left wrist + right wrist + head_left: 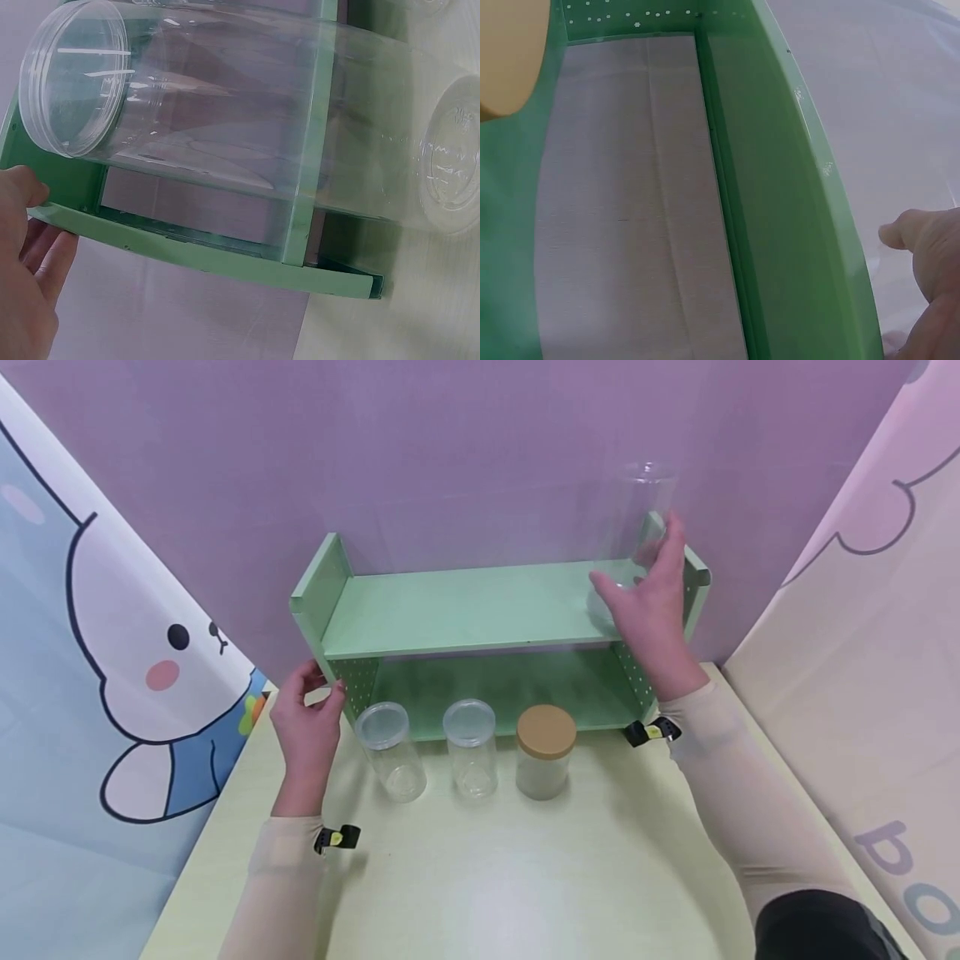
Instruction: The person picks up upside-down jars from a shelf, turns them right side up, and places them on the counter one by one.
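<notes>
My left hand (309, 727) grips the left side panel of a green two-tier shelf (442, 610), thumb on one face and fingers on the other. At the upper tier's right end, my right hand (651, 610) holds a tall clear jar (647, 493), its thumb and fingers spread around the sides. The jar stands upright, its base low over the upper board. In the right wrist view only part of the right hand (934, 262) shows, beyond the shelf edge (825, 180). A clear jar (210, 97) fills much of the left wrist view, in front of the shelf.
Two clear-lidded jars, one at left (392, 752) and one in the middle (471, 747), stand on the pale table (480, 877) before the shelf. Right of them is a shorter jar with a tan lid (546, 731). A purple backdrop (480, 460) rises behind the shelf.
</notes>
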Tool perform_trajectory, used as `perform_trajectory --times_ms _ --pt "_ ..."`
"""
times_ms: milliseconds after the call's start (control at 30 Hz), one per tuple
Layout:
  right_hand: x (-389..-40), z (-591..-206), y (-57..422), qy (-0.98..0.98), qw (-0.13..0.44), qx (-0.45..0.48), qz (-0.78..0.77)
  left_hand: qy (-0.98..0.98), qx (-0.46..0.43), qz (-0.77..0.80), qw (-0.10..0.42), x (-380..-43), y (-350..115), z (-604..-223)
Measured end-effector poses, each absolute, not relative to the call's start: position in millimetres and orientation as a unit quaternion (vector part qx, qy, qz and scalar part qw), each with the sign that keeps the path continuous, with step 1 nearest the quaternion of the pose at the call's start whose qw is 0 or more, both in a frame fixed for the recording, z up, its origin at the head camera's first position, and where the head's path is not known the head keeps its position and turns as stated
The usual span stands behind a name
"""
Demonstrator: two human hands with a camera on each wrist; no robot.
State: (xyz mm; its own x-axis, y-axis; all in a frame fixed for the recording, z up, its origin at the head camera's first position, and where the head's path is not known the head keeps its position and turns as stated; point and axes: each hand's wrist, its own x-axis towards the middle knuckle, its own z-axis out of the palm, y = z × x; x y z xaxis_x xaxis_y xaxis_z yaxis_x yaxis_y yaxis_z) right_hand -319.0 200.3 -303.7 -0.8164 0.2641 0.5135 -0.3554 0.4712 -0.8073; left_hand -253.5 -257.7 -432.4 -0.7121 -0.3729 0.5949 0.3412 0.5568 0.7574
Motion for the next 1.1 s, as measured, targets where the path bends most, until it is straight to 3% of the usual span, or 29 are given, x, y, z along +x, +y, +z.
perform_trajectory --times_ms 400,600,1100 --pt "-305.6 -308.7 201.0 -0.774 0.326 0.08 0.538 -0.802 0.014 -0.464 0.375 -254.4 -257.8 -433.9" --pt "-269.0 -300.4 188.8 -0.759 0.314 0.12 0.557 -0.803 0.015 -0.466 0.372 -254.3 -260.3 -435.9" --pt "-250.4 -325.4 208.6 -0.74 0.275 0.203 0.579 -0.803 0.012 -0.469 0.368 -254.8 -261.2 -435.4"
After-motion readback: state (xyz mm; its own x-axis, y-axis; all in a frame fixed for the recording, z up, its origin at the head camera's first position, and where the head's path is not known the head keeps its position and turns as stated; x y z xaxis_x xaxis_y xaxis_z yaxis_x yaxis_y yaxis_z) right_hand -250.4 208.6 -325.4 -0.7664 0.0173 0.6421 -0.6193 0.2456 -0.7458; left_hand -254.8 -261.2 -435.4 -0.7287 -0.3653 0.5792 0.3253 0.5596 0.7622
